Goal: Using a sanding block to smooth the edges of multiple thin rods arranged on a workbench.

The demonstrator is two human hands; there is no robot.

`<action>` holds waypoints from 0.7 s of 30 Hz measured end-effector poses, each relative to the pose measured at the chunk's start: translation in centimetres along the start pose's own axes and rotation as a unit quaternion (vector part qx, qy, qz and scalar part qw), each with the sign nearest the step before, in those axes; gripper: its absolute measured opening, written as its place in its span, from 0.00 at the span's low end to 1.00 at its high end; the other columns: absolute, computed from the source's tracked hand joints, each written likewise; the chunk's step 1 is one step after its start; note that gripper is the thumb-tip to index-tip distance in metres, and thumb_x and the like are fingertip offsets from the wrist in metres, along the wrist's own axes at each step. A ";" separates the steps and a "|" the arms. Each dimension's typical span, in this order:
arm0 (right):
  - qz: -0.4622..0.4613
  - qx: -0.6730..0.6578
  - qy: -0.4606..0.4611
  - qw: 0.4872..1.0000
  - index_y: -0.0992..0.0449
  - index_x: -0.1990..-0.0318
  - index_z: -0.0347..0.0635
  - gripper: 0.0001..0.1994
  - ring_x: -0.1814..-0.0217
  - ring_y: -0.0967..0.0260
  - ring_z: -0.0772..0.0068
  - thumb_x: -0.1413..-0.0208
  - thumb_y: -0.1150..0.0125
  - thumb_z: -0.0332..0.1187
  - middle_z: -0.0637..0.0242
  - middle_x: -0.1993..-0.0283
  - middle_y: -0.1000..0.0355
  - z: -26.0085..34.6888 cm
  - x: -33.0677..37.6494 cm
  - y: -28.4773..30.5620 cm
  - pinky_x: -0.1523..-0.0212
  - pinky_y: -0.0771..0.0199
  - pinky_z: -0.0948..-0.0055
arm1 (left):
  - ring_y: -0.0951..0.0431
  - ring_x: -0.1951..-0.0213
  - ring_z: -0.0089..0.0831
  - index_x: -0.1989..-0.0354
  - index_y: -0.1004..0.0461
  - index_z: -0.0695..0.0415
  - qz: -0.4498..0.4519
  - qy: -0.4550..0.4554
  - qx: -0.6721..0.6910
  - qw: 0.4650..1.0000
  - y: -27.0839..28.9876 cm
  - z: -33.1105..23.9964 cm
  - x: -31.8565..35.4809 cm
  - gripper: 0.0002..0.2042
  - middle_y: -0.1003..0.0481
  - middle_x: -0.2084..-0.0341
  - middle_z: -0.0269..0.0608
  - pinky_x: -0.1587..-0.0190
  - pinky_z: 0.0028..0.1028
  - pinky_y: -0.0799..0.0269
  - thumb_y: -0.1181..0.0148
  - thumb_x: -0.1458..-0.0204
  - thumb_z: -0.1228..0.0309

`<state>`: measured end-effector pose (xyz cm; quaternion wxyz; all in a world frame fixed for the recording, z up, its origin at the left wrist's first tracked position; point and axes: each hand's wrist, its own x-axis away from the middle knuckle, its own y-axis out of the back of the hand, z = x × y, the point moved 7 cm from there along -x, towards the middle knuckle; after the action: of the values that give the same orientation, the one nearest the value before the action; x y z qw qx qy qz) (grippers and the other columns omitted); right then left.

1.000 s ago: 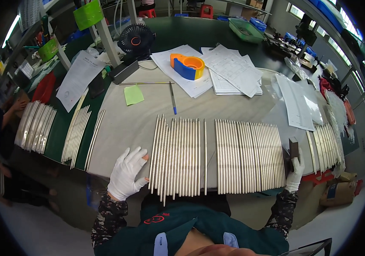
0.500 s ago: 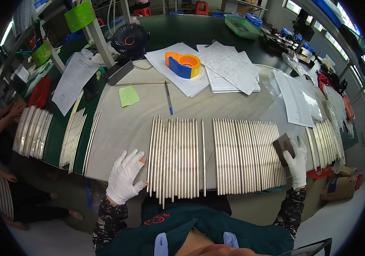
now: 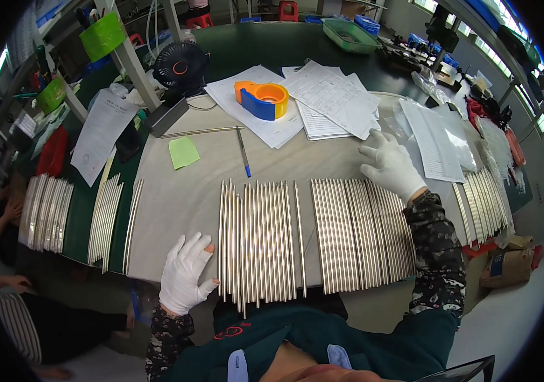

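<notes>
My left hand (image 3: 185, 274), in a white glove with bare thumb and index fingertips, lies with fingers spread beside the left group of metal rods (image 3: 262, 242). Its thumb tip is close to the outermost rod. My white-gloved right hand (image 3: 391, 167) is over the table just beyond the far ends of the right group of rods (image 3: 354, 235), its fingers apart and pointing left toward the papers (image 3: 330, 95). Nothing shows in its grasp; the small brown plate is out of sight. A single rod (image 3: 300, 242) stands apart between the two groups.
An orange and blue tape dispenser (image 3: 263, 100) sits on papers, near a blue pen (image 3: 244, 153) and a green sticky note (image 3: 184, 152). A black fan (image 3: 181, 63) stands behind. More rods lie at left (image 3: 105, 223) and right (image 3: 485, 204). Another person (image 3: 14, 312) is at far left.
My right hand has let go of the brown plate or hidden it, moving from the rods' right edge up and left past their far ends. My left hand has barely moved.
</notes>
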<state>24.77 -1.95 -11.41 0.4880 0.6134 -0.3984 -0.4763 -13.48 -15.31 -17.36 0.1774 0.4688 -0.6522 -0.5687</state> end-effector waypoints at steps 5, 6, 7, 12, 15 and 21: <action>0.084 0.013 -0.042 0.996 0.22 0.49 0.53 0.20 0.32 0.45 0.49 0.50 0.40 0.45 0.49 0.32 0.46 -0.7 -3.6 -3.7 0.40 0.35 0.53 | 0.34 0.41 0.49 0.48 0.30 0.63 0.032 0.005 -0.025 0.999 -0.4 0.2 0.1 0.34 0.32 0.45 0.50 0.37 0.51 0.45 0.55 0.44 0.40; 0.101 0.012 -0.055 0.993 0.21 0.49 0.54 0.20 0.33 0.45 0.49 0.50 0.40 0.46 0.50 0.32 0.45 -1.0 -3.8 -4.3 0.40 0.35 0.54 | 0.34 0.41 0.49 0.48 0.30 0.63 0.009 -0.006 -0.014 1.000 -0.1 0.1 0.1 0.34 0.32 0.45 0.50 0.37 0.51 0.45 0.55 0.44 0.40; 0.109 0.024 -0.074 0.991 0.21 0.50 0.54 0.20 0.33 0.45 0.50 0.50 0.40 0.46 0.51 0.33 0.45 -1.4 -3.9 -4.6 0.39 0.35 0.55 | 0.34 0.41 0.49 0.48 0.30 0.62 0.009 -0.008 -0.015 1.000 -0.1 0.0 0.1 0.34 0.32 0.45 0.49 0.37 0.51 0.45 0.55 0.44 0.40; 0.132 0.029 -0.084 0.987 0.21 0.50 0.49 0.22 0.35 0.43 0.52 0.51 0.40 0.47 0.53 0.35 0.42 -2.1 -4.3 -5.9 0.40 0.34 0.56 | 0.35 0.41 0.49 0.48 0.30 0.62 0.016 -0.009 -0.020 1.000 -0.1 0.0 0.0 0.33 0.32 0.44 0.49 0.37 0.51 0.45 0.55 0.45 0.41; 0.137 0.017 -0.097 0.986 0.23 0.50 0.41 0.24 0.37 0.40 0.53 0.52 0.40 0.47 0.55 0.37 0.40 -2.6 -4.6 -6.4 0.41 0.33 0.57 | 0.35 0.41 0.49 0.47 0.31 0.62 0.020 -0.006 -0.025 0.999 -0.2 0.0 0.0 0.34 0.32 0.44 0.49 0.37 0.51 0.45 0.55 0.45 0.40; 0.095 -0.017 -0.112 0.989 0.27 0.50 0.32 0.27 0.40 0.37 0.53 0.53 0.39 0.44 0.55 0.41 0.36 -3.4 -4.6 -5.6 0.41 0.33 0.59 | 0.35 0.41 0.49 0.47 0.31 0.62 0.015 -0.007 -0.024 1.000 -0.1 0.0 0.0 0.34 0.33 0.44 0.49 0.37 0.51 0.45 0.54 0.45 0.40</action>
<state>27.17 4.34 -15.79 0.4941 0.5071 -0.4987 -0.5000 -13.40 -15.30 -17.48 0.1925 0.4506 -0.6469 -0.5843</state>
